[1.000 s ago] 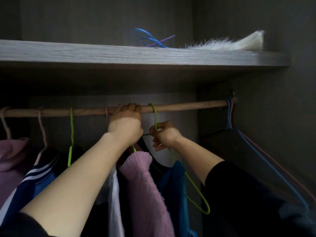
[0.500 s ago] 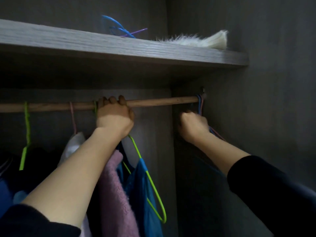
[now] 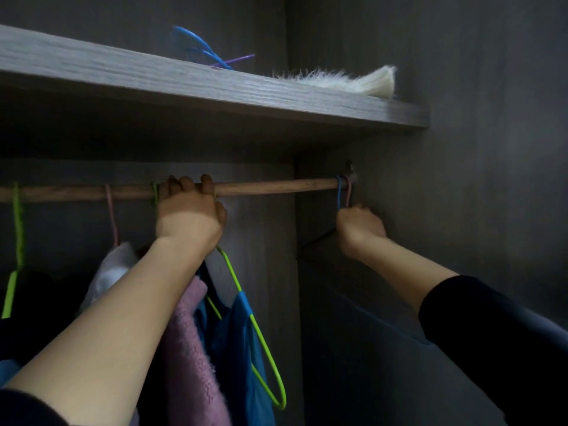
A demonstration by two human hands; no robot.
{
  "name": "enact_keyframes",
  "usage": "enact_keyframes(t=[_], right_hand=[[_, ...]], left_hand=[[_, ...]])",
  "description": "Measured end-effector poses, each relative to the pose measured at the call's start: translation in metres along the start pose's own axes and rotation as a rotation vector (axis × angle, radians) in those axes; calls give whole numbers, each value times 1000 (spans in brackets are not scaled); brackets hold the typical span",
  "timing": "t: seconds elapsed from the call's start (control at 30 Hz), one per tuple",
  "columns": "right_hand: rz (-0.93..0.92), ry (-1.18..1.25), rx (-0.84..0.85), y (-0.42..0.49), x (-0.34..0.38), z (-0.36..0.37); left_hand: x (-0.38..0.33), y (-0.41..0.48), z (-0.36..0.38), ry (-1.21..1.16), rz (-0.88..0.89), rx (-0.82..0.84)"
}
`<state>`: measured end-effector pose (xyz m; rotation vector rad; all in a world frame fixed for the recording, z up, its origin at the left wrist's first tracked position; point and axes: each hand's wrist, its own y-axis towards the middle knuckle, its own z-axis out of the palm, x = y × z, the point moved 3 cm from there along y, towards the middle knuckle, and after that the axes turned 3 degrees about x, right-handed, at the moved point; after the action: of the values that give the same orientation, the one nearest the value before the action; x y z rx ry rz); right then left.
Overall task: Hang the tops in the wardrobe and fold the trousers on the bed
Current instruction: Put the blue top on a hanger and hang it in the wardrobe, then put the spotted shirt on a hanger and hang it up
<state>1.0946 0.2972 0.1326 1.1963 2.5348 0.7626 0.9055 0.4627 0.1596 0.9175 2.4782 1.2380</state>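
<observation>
Several tops (image 3: 190,348) already hang left; your left hand (image 3: 189,216) grips the rail (image 3: 276,186), your right hand (image 3: 359,226) clutches spare hangers (image 3: 339,192) far right. No trousers in view.

One rail (image 3: 276,187) carries five hangers: two green hangers (image 3: 19,229) (image 3: 230,269), two pink hangers (image 3: 111,210) (image 3: 349,192) and one blue hanger (image 3: 339,195). One shelf (image 3: 215,87) holds at least two loose hangers (image 3: 199,44) and one white fluffy piece (image 3: 338,83). Two hands: left hand (image 3: 189,222), right hand (image 3: 359,229).

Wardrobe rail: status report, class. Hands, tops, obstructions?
Left hand grips rail. Right hand grips empty hangers at rail's right end. Blue top hangs on green hanger. Rail bare between hands.
</observation>
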Motion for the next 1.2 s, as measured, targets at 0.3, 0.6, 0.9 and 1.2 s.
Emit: enact_keyframes(t=[0.3, 0.6, 0.9, 1.2], right_hand=[[86, 857, -11, 2, 36, -14], [-23, 965, 15, -25, 66, -1], [-6, 1018, 88, -115, 9, -32], [31, 1042, 167, -234, -101, -76]], left_hand=[[0, -2, -2, -14, 5, 34], [-1, -6, -3, -27, 12, 43], [-18, -42, -22, -302, -50, 75], [-147, -150, -91, -852, 72, 11]])
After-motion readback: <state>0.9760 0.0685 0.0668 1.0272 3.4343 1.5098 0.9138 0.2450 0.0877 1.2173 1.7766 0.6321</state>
